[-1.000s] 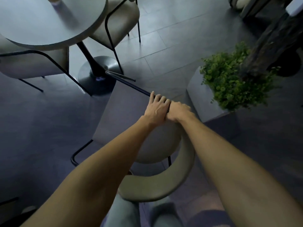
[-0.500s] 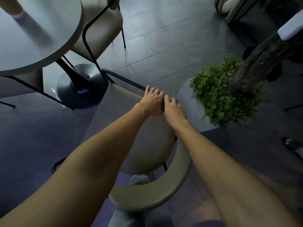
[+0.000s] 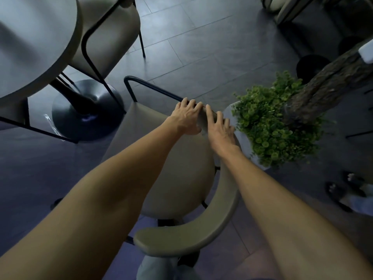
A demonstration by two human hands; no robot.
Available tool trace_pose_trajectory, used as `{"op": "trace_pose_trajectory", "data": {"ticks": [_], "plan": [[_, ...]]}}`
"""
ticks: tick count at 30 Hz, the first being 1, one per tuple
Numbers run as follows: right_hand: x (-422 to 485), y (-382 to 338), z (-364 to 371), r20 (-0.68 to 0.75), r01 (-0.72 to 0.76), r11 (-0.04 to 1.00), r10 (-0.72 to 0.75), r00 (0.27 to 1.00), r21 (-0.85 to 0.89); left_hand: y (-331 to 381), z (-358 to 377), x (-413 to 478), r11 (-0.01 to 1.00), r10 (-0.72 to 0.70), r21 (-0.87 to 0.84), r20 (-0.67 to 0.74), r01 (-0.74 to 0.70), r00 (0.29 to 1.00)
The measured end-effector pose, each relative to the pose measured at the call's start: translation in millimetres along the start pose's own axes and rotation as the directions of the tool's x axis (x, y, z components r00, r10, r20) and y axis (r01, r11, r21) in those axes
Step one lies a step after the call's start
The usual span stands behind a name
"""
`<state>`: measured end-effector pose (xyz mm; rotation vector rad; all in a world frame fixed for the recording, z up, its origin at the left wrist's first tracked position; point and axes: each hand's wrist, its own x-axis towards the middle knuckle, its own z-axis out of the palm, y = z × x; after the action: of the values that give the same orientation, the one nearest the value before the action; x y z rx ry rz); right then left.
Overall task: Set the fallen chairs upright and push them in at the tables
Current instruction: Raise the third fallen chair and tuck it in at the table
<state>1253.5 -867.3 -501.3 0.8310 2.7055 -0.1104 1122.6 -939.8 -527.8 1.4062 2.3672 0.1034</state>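
Head view: the chair (image 3: 171,158) stands upright beside the planter (image 3: 238,118), short of the table (image 3: 36,43); left hand (image 3: 186,118) grips its seat edge, right hand (image 3: 221,131) rests there with fingers loosely spread; pushing in looks next

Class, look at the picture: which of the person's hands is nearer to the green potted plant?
Right. The right hand lies on the chair edge just beside the potted plant; the left hand sits farther along, on its far side.

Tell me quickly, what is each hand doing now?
Left hand: closed on the front edge of the chair seat.
Right hand: fingers spread, resting on the same edge, not clearly gripping.
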Motion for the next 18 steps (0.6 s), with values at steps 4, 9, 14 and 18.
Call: {"op": "trace_pose_trajectory", "data": {"ticks": [4,9,14,18], "plan": [[13.7,-2.0,0.4,0.055,-0.018,1.000,0.019,0.998,-0.012,-4.4,-3.4,14.6,1.000,-0.021,0.011,0.034,0.020,0.999],[23.4,3.9,-2.7,0.114,-0.001,1.000,0.002,0.993,-0.007,-3.3,-0.2,21.8,0.998,-0.030,-0.057,0.005,0.031,1.000],[27.3,7.4,-4.2,0.151,0.021,1.000,-0.021,0.988,-0.001,-1.8,-5.0,25.5,0.999,-0.031,-0.035,0.024,0.032,0.999],[24.7,7.4,-15.7,0.163,0.048,0.999,-0.049,0.985,0.010,13.2,-9.7,11.2,0.990,-0.105,-0.096,0.022,0.107,0.994]]}}
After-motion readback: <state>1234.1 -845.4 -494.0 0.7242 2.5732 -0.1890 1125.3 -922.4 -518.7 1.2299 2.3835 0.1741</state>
